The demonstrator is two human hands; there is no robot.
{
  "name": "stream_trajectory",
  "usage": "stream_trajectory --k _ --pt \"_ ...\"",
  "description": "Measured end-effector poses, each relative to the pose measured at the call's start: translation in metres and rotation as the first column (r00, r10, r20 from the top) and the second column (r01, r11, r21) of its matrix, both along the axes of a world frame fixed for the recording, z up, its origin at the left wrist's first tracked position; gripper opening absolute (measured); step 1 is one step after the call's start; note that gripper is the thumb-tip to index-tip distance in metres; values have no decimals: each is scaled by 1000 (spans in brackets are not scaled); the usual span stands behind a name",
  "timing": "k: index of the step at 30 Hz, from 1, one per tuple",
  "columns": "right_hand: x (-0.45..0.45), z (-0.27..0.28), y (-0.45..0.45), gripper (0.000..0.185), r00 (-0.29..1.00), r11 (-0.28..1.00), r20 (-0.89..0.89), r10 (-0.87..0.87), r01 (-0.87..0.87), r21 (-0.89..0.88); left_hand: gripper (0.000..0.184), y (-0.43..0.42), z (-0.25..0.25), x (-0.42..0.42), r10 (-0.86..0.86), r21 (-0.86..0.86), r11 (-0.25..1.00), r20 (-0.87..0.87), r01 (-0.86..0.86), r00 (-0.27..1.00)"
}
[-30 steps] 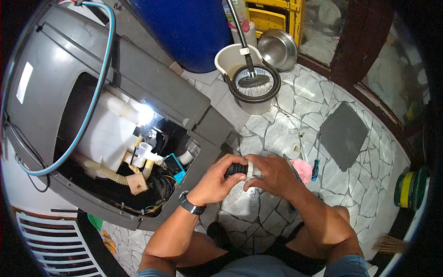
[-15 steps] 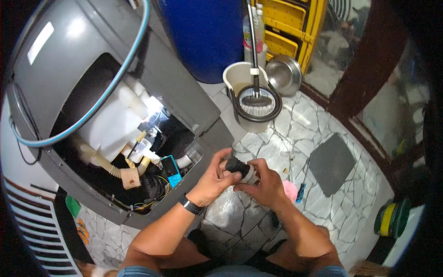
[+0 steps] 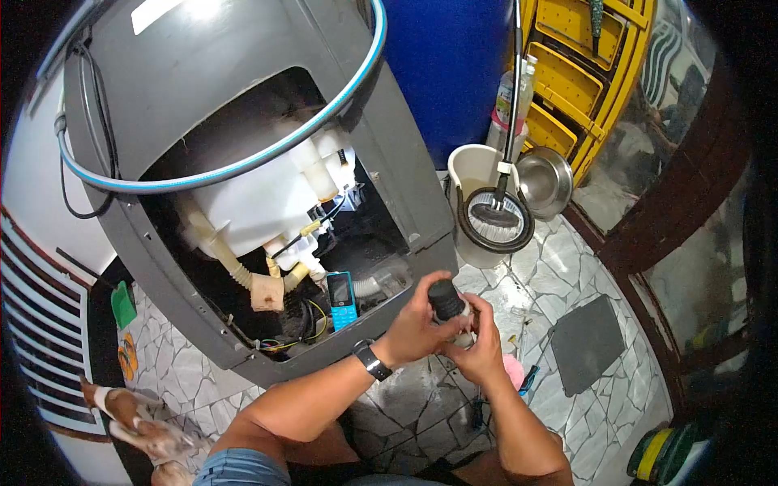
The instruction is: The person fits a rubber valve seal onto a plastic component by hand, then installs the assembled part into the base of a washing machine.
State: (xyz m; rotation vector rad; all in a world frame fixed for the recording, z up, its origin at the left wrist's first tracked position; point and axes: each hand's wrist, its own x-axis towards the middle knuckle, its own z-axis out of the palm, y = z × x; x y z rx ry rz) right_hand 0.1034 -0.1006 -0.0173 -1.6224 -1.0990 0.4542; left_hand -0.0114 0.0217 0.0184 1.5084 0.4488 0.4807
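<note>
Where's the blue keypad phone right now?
In the head view, to the left of the left hand, the blue keypad phone sits at the lower edge of the grey housing's opening, beside the corrugated hose.

Tiled floor is leaving a lane between mop bucket and grey panel. Blue hose is crossing the cabinet opening, obstructing its upper part. Lower down, blue phone, ribbed pipe and loose wires are crowding the near corner. Pink item and blue-handled tool are taking up floor near right hand. Dog is occupying the floor far left.
</note>
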Motion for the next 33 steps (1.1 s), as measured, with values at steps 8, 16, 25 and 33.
stream_trajectory --k 8,16,25,33 --pt "12 1 1 84 956 982 -231 181 -190 -18 56 17 2 -1 75 -71 995 135 -66 988" --pt "21 24 -3 75 957 937 -110 269 -286 -202 41 5 10 0 100 563 823 -7 -79 995" --pt "40 34 -19 29 887 969 -408 218 -146 201 46 -13 17 3 37 623 781 -118 45 992" --pt "58 39 -31 32 652 921 -670 355 -365 133 40 -21 21 1 -110 696 673 -243 252 964"
